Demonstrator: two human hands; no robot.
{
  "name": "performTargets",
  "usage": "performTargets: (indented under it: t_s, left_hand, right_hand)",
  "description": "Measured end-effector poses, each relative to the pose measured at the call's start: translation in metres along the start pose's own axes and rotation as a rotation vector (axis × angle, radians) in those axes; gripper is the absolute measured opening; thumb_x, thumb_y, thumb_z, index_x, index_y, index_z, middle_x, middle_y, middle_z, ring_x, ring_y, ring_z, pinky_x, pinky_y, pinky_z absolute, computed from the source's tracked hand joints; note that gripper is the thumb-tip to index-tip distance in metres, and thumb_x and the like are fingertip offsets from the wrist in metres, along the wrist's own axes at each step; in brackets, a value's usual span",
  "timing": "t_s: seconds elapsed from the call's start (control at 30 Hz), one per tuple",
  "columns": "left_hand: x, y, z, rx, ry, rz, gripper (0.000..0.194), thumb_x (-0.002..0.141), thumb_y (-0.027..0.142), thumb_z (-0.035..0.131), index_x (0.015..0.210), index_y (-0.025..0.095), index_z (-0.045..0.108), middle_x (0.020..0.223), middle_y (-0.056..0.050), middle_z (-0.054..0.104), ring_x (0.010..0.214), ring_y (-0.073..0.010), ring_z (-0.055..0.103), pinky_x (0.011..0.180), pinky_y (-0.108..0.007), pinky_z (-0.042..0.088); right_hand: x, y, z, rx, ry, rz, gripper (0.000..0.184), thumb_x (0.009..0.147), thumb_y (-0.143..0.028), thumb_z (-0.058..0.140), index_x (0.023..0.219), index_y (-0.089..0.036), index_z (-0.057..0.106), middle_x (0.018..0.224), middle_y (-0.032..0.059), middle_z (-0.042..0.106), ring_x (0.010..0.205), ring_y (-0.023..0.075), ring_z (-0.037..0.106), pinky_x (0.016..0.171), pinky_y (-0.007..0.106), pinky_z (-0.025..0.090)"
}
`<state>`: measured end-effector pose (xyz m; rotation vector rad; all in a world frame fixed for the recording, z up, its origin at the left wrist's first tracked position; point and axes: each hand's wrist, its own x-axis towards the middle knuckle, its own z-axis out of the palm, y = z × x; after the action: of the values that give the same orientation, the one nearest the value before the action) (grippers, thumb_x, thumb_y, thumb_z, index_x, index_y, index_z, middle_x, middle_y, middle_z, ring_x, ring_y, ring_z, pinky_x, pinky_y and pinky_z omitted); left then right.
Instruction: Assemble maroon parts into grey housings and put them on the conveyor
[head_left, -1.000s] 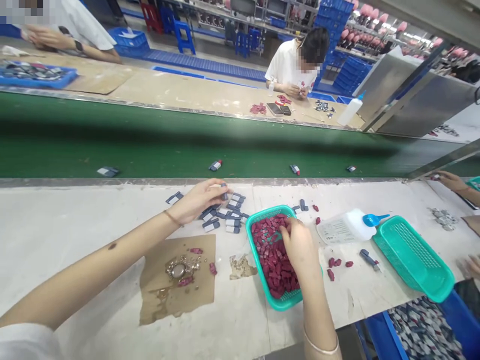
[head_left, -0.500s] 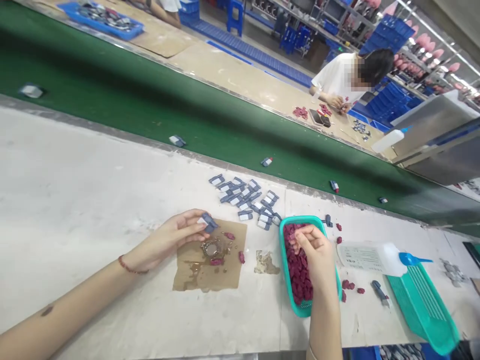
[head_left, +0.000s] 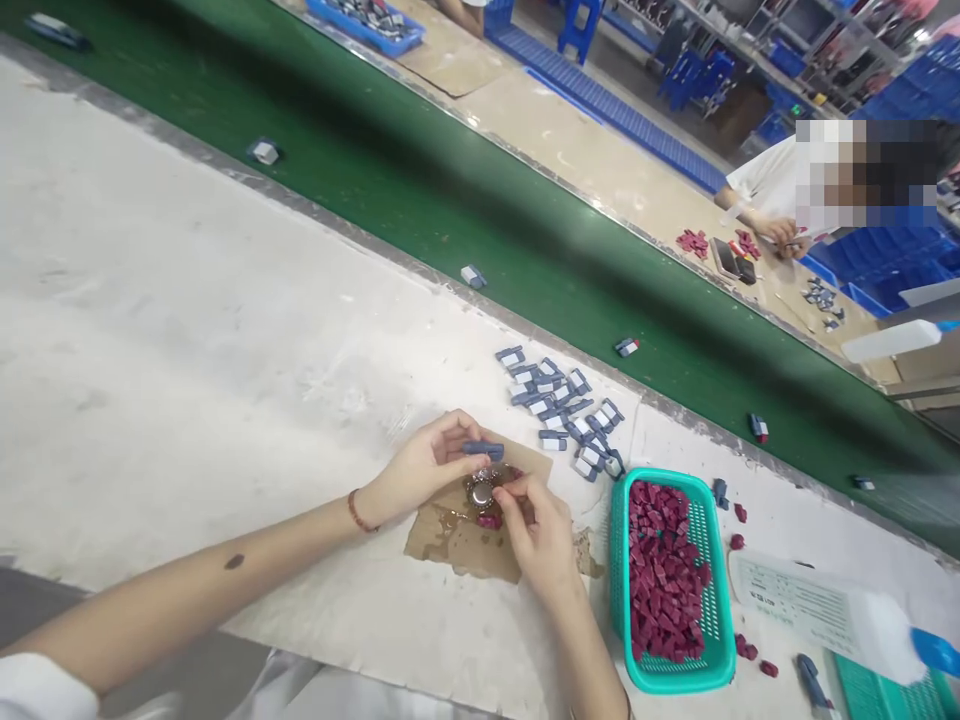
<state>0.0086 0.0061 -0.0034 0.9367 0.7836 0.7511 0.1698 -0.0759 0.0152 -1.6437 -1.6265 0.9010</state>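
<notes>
Left hand: grasping one dark blue-grey piece between thumb and fingers, raised over the far part of the cardboard sheet. Right hand: fingertips drawn together above the cardboard, right beside a round metal cap that sits on it; whether they grip a small part cannot be told.

Findings of risk follow. The two hands work very near each other over the cap — a careless nudge of either could knock the cap askew. The cardboard bears wet-looking spots; a piece dropped there could pick up liquid, as could the maroon piece lying beside the cap. The left hand's grasp covers part of its piece, so a slip in orientation might go unnoticed.

Right of the cardboard stands a teal basket of maroon pieces; the right forearm passes between the two, and a sideways sweep might jog the basket. Beyond the cardboard, loose blue-grey parts lie heaped on the desk — overlapping, hence liable to scatter if brushed.
</notes>
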Motion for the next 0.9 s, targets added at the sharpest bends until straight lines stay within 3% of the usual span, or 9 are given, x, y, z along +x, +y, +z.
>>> performTargets:
  t_s: [0.17, 0.33, 0.5, 0.7, 0.8, 0.9]
  left_hand:
    - [0.003, -0.003, -0.002, -0.078, -0.004, -0.036, 0.038, 0.073, 0.038, 0.076, 0.098, 0.019, 0.055, 0.095, -0.004, 0.066, 0.074, -0.0168, 0.068, 0.073, -0.031, 0.055]
    - [0.002, 0.002, -0.002, -0.039, 0.004, -0.058, 0.029, 0.069, 0.031, 0.079, 0.088, 0.018, 0.061, 0.087, -0.002, 0.068, 0.081, -0.0187, 0.068, 0.077, -0.03, 0.053]
    - [0.001, 0.005, -0.003, -0.063, 0.041, -0.097, 0.025, 0.061, 0.023, 0.084, 0.081, 0.017, 0.07, 0.086, -0.004, 0.071, 0.08, -0.0181, 0.065, 0.072, -0.027, 0.052]
    - [-0.002, 0.002, -0.004, -0.539, 0.088, -0.228, 0.021, 0.063, 0.022, 0.086, 0.074, 0.014, 0.07, 0.072, -0.001, 0.068, 0.063, -0.0099, 0.059, 0.064, -0.021, 0.051]
    - [-0.002, 0.006, -0.003, -0.607, 0.056, -0.22, 0.021, 0.067, 0.027, 0.084, 0.074, 0.014, 0.069, 0.082, -0.003, 0.071, 0.076, -0.0141, 0.067, 0.073, -0.024, 0.056]
    - [-0.001, 0.01, -0.004, -0.506, -0.015, -0.192, 0.026, 0.068, 0.034, 0.084, 0.077, 0.015, 0.067, 0.095, -0.007, 0.074, 0.087, -0.0192, 0.07, 0.076, -0.027, 0.057]
  right_hand:
    - [0.003, 0.006, 0.008, -0.232, -0.02, -0.247, 0.025, 0.098, -0.025, 0.041, 0.074, -0.022, 0.049, 0.066, 0.002, 0.059, 0.06, 0.0164, 0.056, 0.058, 0.025, 0.043]
    - [0.004, 0.006, 0.01, -0.283, -0.01, -0.289, 0.025, 0.098, -0.022, 0.039, 0.074, -0.022, 0.048, 0.064, 0.001, 0.057, 0.057, 0.016, 0.055, 0.056, 0.025, 0.042]
    - [-0.001, 0.005, 0.005, -0.018, 0.007, -0.088, 0.022, 0.094, -0.026, 0.048, 0.073, -0.022, 0.052, 0.064, 0.0, 0.059, 0.055, 0.0143, 0.055, 0.053, 0.024, 0.043]
    - [0.0, 0.011, 0.0, 0.566, 0.26, 0.191, 0.031, 0.084, -0.046, 0.063, 0.069, -0.022, 0.051, 0.057, -0.004, 0.055, 0.045, 0.01, 0.049, 0.043, 0.02, 0.039]
    - [0.004, 0.013, 0.001, 0.733, 0.278, 0.262, 0.037, 0.078, -0.05, 0.069, 0.067, -0.021, 0.048, 0.053, -0.0065, 0.05, 0.04, 0.0074, 0.042, 0.038, 0.018, 0.033]
    - [0.006, 0.012, 0.003, 0.848, 0.289, 0.305, 0.04, 0.074, -0.05, 0.074, 0.066, -0.021, 0.047, 0.052, -0.0076, 0.048, 0.039, 0.0059, 0.039, 0.037, 0.016, 0.032]
